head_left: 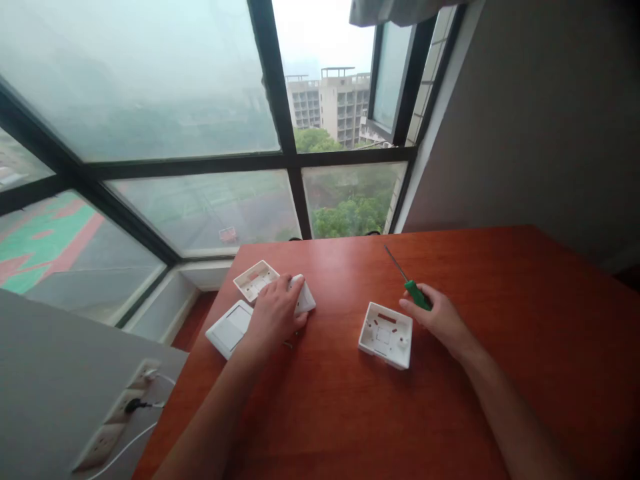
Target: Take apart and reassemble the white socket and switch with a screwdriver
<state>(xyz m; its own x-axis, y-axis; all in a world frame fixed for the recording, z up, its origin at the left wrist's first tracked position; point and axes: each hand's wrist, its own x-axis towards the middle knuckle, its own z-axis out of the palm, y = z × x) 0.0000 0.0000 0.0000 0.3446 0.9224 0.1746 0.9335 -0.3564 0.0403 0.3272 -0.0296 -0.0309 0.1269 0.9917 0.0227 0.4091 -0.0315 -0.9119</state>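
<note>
My right hand (437, 317) is closed round the green handle of a screwdriver (411, 288), whose thin shaft points up and to the left. Just left of it, a square white wall-switch back box (384, 335) lies on the table with its hollow side up. My left hand (275, 310) is closed over a white faceplate (306, 300), gripping it from above; the fingers hide much of it. A second white back box (255, 279) lies behind that hand. Beside the wrist is a white switch panel (229, 327), partly covered by my arm. Small screws (289, 345) lie near my left palm.
The reddish-brown wooden table (330, 413) ends at a window with dark frames (200, 165). Wall sockets (120, 407) with a plug and white cables are at the lower left, beyond the table's left edge. A grey wall (525, 120) stands on the right.
</note>
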